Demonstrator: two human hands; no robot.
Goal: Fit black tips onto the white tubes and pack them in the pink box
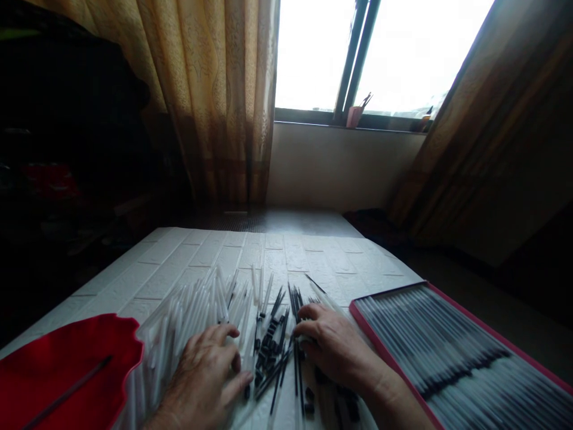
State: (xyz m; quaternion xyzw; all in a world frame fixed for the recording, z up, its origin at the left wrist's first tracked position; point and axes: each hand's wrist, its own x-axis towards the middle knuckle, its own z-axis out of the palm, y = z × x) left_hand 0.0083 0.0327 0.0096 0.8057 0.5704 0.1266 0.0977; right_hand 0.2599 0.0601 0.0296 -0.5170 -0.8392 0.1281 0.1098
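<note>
My left hand (206, 369) hovers at the right edge of a pile of clear plastic pen barrels (190, 310). Its thumb and fingers are bent but apart, with nothing seen between them. Across from it, my right hand (329, 340) has its fingers curled in at a bunch of thin black pen refills (294, 298); what its fingertips grip is hard to make out. Between both hands lie small black pen caps (267, 346) mixed with more dark refills. Other clear and black pieces are partly hidden under my right forearm.
To the left stands a red scalloped bowl (102, 334) with a dark thin stick (67, 394) in it. A red-rimmed box (378, 340) filled with rows of pens is at the right. Beneath everything is a white brick-patterned table (215, 254); a pink cup (353, 117) stands on the windowsill.
</note>
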